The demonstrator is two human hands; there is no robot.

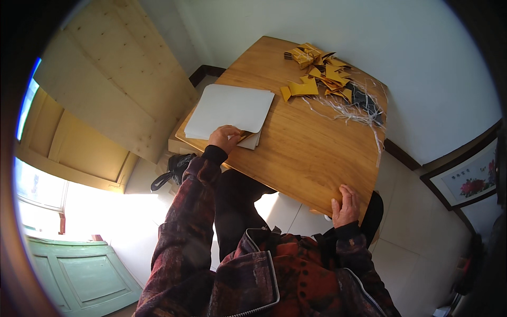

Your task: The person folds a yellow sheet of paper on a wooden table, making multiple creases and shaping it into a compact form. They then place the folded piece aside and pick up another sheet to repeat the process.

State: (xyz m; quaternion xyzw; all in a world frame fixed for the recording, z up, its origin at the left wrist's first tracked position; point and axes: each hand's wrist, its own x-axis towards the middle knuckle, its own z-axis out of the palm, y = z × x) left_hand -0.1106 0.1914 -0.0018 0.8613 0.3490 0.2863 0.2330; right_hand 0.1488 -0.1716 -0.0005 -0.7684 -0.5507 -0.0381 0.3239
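Observation:
A stack of white card sheets [229, 108] with rounded corners lies on the left part of the wooden table [296, 153]. My left hand [225, 138] is closed on the near edge of the top sheet, fingertips curled over it. Beside those fingers a small golden-brown patch [245, 136] shows between the sheets; what it belongs to is unclear. At the table's near right edge rests my right hand [346, 205], fingers loosely extended on the wood and holding nothing.
Folded yellow card pieces [327, 74] pile up at the table's far right, next to tangled whitish strips [348, 111]. Walls border the far side. A black plastic bag [177, 169] sits on the left below the table; a framed picture [467, 177] leans at right.

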